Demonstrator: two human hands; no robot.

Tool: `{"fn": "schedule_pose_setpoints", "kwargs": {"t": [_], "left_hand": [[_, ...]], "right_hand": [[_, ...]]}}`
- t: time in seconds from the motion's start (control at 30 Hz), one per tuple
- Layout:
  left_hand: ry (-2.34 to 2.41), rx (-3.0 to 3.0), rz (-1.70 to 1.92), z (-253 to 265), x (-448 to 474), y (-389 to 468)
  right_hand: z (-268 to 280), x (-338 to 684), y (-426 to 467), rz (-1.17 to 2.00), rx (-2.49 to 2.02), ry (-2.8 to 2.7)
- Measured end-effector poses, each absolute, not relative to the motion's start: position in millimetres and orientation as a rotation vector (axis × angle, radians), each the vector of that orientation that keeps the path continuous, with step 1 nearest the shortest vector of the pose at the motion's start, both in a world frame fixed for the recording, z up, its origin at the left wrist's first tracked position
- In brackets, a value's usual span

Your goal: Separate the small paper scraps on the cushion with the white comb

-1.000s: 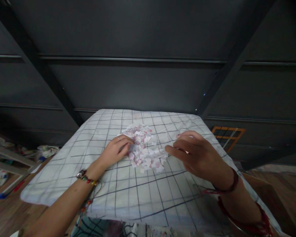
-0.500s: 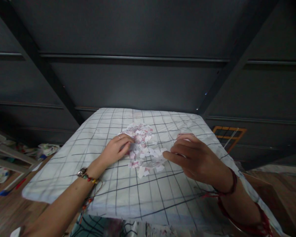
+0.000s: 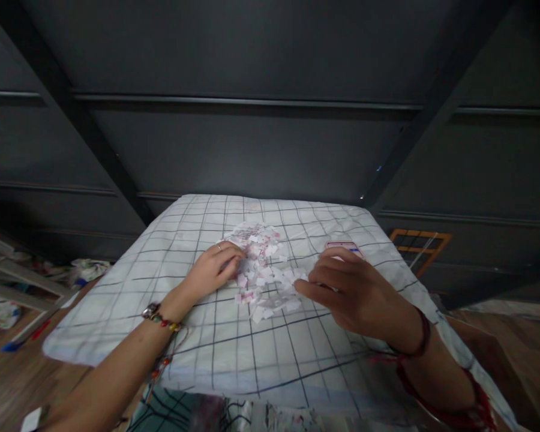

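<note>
Small white and pink scraps of paper lie in a loose heap on a white checked cloth. My left hand rests at the heap's left side, fingers loosely bent, a gap between thumb and forefinger; nothing shows in it. On the other side, my right hand is held with its fingers curled and pressed together, the forefinger at the right edge of the scraps. What it pinches, if anything, is too blurred to name. A flat card-like thing with a pink edge lies partly hidden behind the right hand.
The checked cloth covers a table that meets a dark panelled wall. An orange frame stands low at the right. At the left are a pale wooden rack and a blue-ended stick above the floor.
My right hand has shifted slightly left and down, showing more of the pink-edged card. My left hand stays almost where it was. The whole view has moved a little.
</note>
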State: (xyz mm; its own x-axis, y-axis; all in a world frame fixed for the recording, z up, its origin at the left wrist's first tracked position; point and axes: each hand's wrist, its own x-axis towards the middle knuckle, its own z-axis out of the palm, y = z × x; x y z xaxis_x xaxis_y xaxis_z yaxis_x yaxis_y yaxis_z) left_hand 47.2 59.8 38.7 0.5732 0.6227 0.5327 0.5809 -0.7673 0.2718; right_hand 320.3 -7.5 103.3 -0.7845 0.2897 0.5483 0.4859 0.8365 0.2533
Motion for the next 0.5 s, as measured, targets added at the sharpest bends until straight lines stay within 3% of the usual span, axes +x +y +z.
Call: {"fn": "schedule_pose_setpoints", "kwargs": {"t": [0.5], "left_hand": [[1.05, 2.689, 0.946, 36, 43, 59]], "right_hand": [[111, 332, -10, -0.475, -0.56, -2.54]]}}
